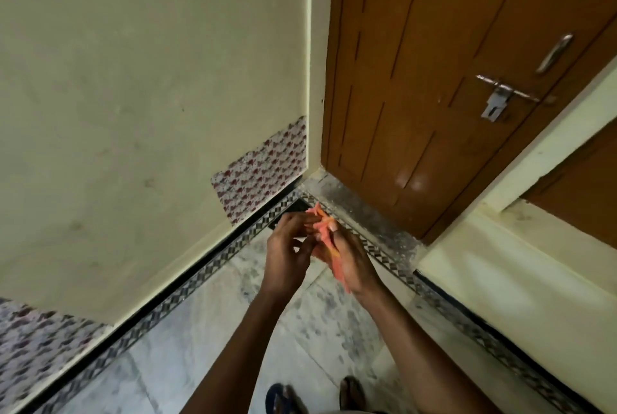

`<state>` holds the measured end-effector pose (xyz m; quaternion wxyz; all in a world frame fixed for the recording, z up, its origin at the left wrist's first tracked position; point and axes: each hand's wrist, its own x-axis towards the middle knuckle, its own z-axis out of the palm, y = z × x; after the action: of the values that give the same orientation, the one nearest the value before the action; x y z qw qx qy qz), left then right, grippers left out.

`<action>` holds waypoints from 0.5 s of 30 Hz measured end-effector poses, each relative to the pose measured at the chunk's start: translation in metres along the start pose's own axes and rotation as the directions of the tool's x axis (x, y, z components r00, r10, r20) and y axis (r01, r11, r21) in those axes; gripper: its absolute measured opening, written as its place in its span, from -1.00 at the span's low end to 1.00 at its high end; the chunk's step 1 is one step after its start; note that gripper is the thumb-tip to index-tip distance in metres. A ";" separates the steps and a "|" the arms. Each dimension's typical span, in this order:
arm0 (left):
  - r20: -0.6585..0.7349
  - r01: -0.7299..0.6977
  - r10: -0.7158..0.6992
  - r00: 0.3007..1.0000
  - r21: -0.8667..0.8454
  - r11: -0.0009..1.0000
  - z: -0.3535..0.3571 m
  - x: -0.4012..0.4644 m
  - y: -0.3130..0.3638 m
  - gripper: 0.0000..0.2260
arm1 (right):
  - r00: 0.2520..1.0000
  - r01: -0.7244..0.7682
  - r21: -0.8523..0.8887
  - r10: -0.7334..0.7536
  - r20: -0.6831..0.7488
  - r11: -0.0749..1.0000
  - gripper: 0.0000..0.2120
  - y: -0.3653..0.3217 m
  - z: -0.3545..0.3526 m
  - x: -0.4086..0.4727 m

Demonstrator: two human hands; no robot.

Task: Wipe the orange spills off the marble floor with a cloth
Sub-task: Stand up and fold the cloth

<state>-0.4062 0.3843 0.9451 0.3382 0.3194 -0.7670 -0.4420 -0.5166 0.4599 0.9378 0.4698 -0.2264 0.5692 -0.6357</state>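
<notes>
Head view: both forearms reach forward and meet in front of the body, over the corner where the marble floor (302, 323) meets the cream wall (133, 96) and the brown door (434, 80). Right hand (349, 261) is turned edge-up, palm facing left, fingers curled round a bunched orange-pink cloth (325, 233); the cloth sticks out past the fingertips at the top and trails down along the palm toward the wrist. Left hand (288, 246) sits just beside it, back toward the camera, fingers bent inward, tips touching the cloth's upper part, looks like a pinch. Cloth is off the floor, held between both hands. No orange spill can be made out on the visible floor. Sandalled feet (283, 398) at bottom edge. Patterned border strip (187, 283) runs along the wall base.
</notes>
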 end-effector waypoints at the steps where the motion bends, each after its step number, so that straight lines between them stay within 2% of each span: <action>1: -0.021 -0.026 0.026 0.999 0.013 1.000 0.000 0.002 0.005 -0.76 | 1.000 0.011 0.003 -0.011 -0.017 1.000 -0.31 -0.004 -0.001 -0.002; 5: -0.055 -0.127 0.131 0.990 0.063 0.990 0.000 0.020 0.024 -0.82 | 0.995 0.032 0.182 -0.014 -0.099 0.983 -0.53 -0.022 -0.006 -0.008; 7: -0.020 -0.111 0.114 0.993 0.094 0.989 0.000 0.033 0.033 -0.77 | 0.988 0.017 0.296 0.029 -0.149 0.955 -0.59 -0.027 -0.007 -0.007; 9: 0.029 -0.115 0.111 0.993 0.174 0.978 0.001 0.046 0.045 -0.74 | 0.990 -0.006 0.366 0.057 -0.127 0.931 -0.60 -0.030 -0.011 -0.005; 12: 0.103 -0.261 0.240 0.965 0.312 0.914 0.000 0.067 0.063 -0.80 | 0.976 0.008 0.320 0.063 -0.209 0.947 -0.70 -0.037 -0.017 -0.003; 15: 0.190 -0.443 0.400 0.897 0.373 0.815 0.000 0.084 0.079 -0.82 | 0.944 -0.065 0.419 0.191 -0.268 0.906 -0.70 -0.039 -0.027 -0.001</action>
<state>-0.4692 0.3504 1.0358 0.3139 0.1817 -0.9097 -0.2022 -0.5521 0.4710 0.9680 0.4547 0.0141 0.5043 -0.7340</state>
